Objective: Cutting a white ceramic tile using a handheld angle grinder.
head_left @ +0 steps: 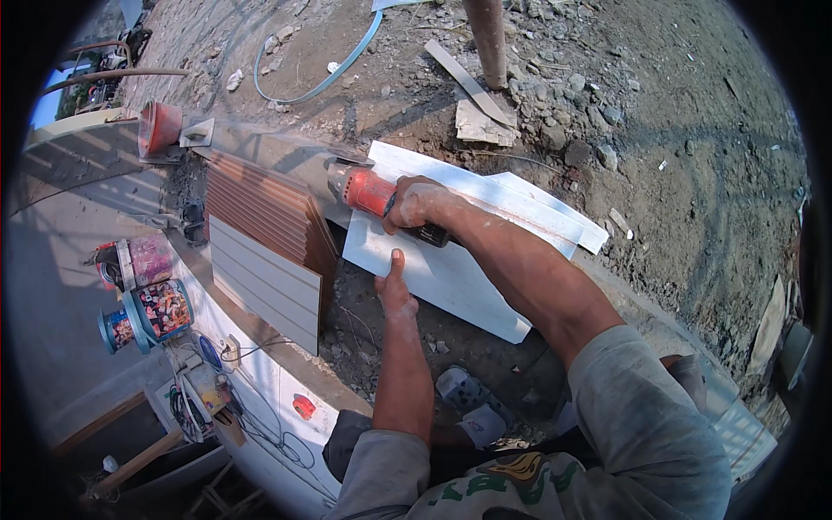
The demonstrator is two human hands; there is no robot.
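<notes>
A red angle grinder (367, 191) with a dark rear end is in my right hand (416, 204), whose fingers wrap round its body. Its disc end sits over the far left part of a white tile (459, 282), close to a dusty line that runs along the tile's length. My left hand (396, 296) is at the tile's near left edge, with the thumb laid on top. The other left fingers are mostly hidden at the edge. Beneath and beyond this tile, another white piece (537, 196) shows its corner.
A stack of brown-edged tiles (260, 204) leans to the left, a pale striped one in front. Further left are a red bucket (161, 128), paint pails (165, 310), cables (269, 433) and a red tape-like object (303, 407). A post (487, 43) rises from rubble beyond.
</notes>
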